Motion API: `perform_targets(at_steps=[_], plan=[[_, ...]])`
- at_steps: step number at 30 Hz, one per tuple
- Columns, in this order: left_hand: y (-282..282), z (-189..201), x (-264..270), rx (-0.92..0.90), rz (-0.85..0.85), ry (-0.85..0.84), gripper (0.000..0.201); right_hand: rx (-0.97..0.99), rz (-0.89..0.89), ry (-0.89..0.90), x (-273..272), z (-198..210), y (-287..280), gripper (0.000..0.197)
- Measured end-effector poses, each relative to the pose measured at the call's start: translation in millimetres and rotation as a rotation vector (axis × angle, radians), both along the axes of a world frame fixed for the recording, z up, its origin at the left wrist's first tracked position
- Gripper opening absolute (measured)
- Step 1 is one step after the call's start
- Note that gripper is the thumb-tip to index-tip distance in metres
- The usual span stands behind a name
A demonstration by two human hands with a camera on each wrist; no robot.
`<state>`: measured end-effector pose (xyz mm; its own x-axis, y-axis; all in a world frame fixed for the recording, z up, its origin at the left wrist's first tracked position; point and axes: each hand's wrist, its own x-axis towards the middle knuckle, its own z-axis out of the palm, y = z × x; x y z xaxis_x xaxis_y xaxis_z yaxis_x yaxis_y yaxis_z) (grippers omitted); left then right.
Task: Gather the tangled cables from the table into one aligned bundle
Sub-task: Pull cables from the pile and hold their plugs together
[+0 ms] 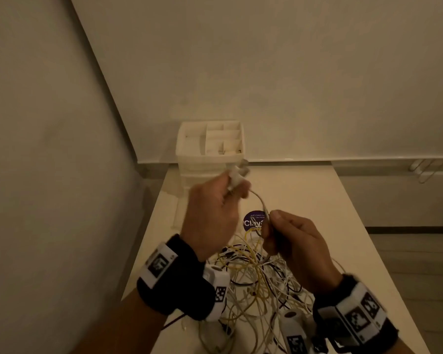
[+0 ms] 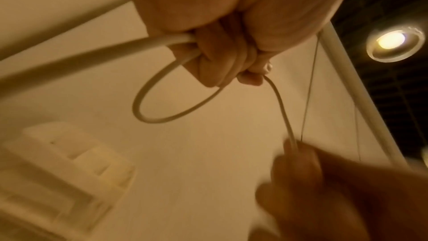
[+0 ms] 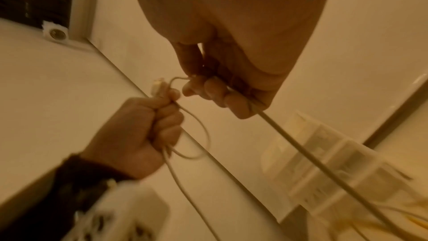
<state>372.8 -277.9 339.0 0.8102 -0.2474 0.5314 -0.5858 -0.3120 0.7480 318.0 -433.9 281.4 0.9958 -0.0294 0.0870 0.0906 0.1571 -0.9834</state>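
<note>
A tangle of white, yellow and dark cables lies on the pale table below my hands. My left hand is raised above it, fist curled round a folded white cable whose plugs stick out of the fist's top. A short span of that cable arcs to my right hand, which pinches it between thumb and fingers. In the right wrist view the cable runs out below my right fingers, and the left fist holds a loop.
A white compartment organizer stands at the table's far end, close behind my left hand. A round purple sticker lies on the table under the cable span. Walls close in on the left and behind. The table's right edge borders the floor.
</note>
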Motion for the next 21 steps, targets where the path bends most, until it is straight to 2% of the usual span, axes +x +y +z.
perform_targets(at_steps=[3, 6, 9, 12, 15, 18, 21], plan=[[15.4, 16.4, 17.9, -0.152, 0.131, 0.005, 0.026, -0.052, 0.003, 0.026, -1.7, -26.5, -3.6, 0.037], [34.8, 22.9, 35.8, -0.186, 0.29, -0.036, 0.023, -0.134, -0.007, 0.042, -4.7, -53.3, -6.1, 0.038], [42.8, 18.6, 38.5, -0.193, 0.346, -0.056, 0.018, -0.179, -0.05, 0.055, -6.9, -71.4, -5.4, 0.04], [38.4, 9.7, 23.9, -0.177, 0.304, -0.081, 0.013, -0.256, -0.117, 0.071, -4.3, -73.4, -4.0, 0.043], [24.6, -2.7, 6.0, -0.03, 0.088, -0.017, 0.02, -0.301, -0.128, 0.071, 1.9, -56.8, -5.1, 0.043], [6.4, -21.5, -5.4, 0.231, -0.119, 0.078, 0.017, -0.178, -0.023, 0.062, 4.5, -25.6, -4.5, 0.04], [-1.6, -37.5, -7.4, 0.328, -0.149, 0.028, 0.023, -0.086, 0.035, 0.055, 4.9, -1.6, -4.1, 0.038]])
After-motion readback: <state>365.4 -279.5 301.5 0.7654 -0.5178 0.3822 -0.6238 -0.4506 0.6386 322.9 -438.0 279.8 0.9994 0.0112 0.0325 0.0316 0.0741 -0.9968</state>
